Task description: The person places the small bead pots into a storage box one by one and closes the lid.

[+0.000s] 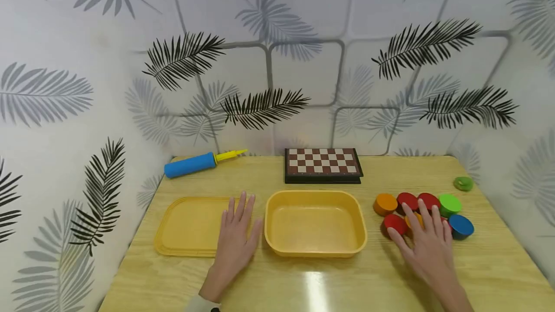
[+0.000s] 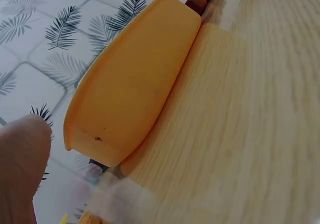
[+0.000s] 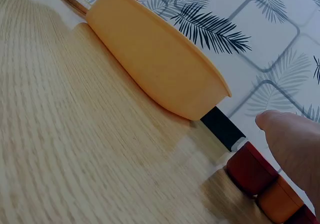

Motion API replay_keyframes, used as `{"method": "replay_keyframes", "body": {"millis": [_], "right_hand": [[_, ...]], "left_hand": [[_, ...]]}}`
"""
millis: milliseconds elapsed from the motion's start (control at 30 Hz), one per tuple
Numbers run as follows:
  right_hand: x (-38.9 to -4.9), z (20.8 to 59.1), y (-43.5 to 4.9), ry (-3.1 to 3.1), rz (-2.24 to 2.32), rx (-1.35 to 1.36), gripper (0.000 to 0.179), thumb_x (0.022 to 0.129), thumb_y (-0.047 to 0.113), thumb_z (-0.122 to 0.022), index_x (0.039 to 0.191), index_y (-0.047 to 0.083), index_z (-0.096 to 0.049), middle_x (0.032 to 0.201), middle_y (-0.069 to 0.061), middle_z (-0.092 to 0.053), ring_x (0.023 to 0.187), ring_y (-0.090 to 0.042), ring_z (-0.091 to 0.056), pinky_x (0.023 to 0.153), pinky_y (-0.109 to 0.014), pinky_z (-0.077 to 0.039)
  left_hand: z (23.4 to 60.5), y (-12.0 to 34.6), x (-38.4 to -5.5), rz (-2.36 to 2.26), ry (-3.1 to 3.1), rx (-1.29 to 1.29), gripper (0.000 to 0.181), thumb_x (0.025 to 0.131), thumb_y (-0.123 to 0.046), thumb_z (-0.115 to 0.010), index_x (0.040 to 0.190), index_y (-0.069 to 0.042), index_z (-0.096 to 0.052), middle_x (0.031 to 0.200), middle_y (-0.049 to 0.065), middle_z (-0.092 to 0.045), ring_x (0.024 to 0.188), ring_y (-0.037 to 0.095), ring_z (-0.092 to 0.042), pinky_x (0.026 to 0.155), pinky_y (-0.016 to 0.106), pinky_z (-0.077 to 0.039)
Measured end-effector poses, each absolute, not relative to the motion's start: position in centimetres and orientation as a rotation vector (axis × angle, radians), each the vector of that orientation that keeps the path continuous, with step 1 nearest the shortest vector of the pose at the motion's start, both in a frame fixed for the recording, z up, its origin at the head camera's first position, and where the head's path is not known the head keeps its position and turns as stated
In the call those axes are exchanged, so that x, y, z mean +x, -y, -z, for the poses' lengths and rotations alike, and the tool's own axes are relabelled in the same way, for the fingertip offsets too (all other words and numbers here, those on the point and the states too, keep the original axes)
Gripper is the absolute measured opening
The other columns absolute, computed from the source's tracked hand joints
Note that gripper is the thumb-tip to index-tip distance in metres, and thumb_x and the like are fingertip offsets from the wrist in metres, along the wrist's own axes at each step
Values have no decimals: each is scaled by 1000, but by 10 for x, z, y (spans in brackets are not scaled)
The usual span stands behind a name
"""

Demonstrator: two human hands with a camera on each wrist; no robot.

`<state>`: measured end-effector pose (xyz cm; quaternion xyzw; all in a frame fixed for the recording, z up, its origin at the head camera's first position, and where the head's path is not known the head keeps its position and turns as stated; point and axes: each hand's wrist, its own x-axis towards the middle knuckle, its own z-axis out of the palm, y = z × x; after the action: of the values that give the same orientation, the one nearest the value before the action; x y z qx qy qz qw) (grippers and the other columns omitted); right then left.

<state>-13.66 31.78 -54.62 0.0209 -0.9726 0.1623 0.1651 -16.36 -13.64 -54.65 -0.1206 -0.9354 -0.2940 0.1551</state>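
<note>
Head view: left hand (image 1: 236, 240) is over the right end of the yellow tray (image 1: 186, 225), fingers straight and slightly apart, thumb out toward the box (image 1: 315, 230). Holds nothing. Can't tell if it touches the tray.

Right hand (image 1: 427, 244) is over the tubs (image 1: 394, 225), fingers spread, pinching nothing. Contact with the tubs: can't tell.

Tubs sit right of the box, bunched in two rows. Back row, left to right: orange tub (image 1: 385, 204), red tub (image 1: 407, 201), second red tub (image 1: 428, 200), green tub (image 1: 450, 204). Front row: red at left, orange partly under the fingers, a bit of red past them, blue tub (image 1: 461, 227) at right.

Box is upright, between the hands, nothing in it. Tray lies flat to its left. Chessboard (image 1: 322, 162) is just behind the box. Blue pump (image 1: 191, 165) lies behind the tray, yellow nozzle pointing right. Green lump (image 1: 464, 183) is behind the tubs, far right. All on a wood table (image 1: 260, 283) against a leaf-print wall (image 1: 303, 4).

Left wrist: box side fills the middle, small dark mark (image 2: 98, 138) on its near end.
</note>
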Motion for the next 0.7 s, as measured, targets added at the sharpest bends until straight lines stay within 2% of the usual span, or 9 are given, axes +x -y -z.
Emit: {"method": "replay_keyframes", "body": {"millis": [100, 200, 333, 433, 533, 700], "right_hand": [[-135, 547, -319, 2752, -484, 86, 76, 102, 57, -58, 161, 13, -38, 172, -20, -17, 158, -47, -5, 125, -68, 1], [-134, 547, -322, 2675, -563, 124, 74, 101, 49, -64, 157, 7, -42, 169, -22, -24, 156, -48, -12, 124, -70, -5], [-134, 547, -340, 2482, -764, 91, 68, 99, 31, -72, 153, -1, -47, 161, -28, -38, 150, -50, -29, 124, -68, -17], [-133, 548, -362, 2362, -912, -26, 66, 97, 21, -73, 154, 0, -47, 158, -27, -43, 147, -48, -37, 127, -55, -22], [-131, 552, -385, 2304, -995, -173, 65, 98, 17, -71, 156, 4, -46, 159, -24, -44, 148, -42, -38, 128, -38, -22], [-127, 561, -413, 2311, -1111, -372, 66, 98, 11, -62, 161, 10, -41, 164, -17, -40, 150, -29, -35, 120, -21, -23]], "left_hand": [[546, 129, -163, 1075, 2629, -408, 66, 112, -38, -45, 170, -26, -14, 176, 1, -10, 162, 29, 0, 126, 66, -10], [547, 121, -163, 1327, 2560, -451, 68, 112, -37, -44, 170, -28, -9, 176, -6, -5, 162, 29, 2, 127, 64, -8], [554, 112, -162, 1579, 2489, -498, 71, 112, -32, -47, 170, -20, -7, 176, -3, -4, 161, 35, 0, 127, 63, -7], [560, 108, -160, 1665, 2484, -530, 74, 112, -29, -50, 170, -18, -5, 176, 3, -4, 161, 33, -3, 127, 56, -8], [565, 107, -160, 1731, 2484, -583, 76, 111, -24, -51, 170, -20, -2, 176, 6, -2, 162, 27, -2, 128, 41, -7], [571, 108, -163, 1753, 2459, -648, 81, 109, -19, -57, 169, -15, -2, 176, 6, 0, 161, 25, -2, 124, 18, -4]]}}
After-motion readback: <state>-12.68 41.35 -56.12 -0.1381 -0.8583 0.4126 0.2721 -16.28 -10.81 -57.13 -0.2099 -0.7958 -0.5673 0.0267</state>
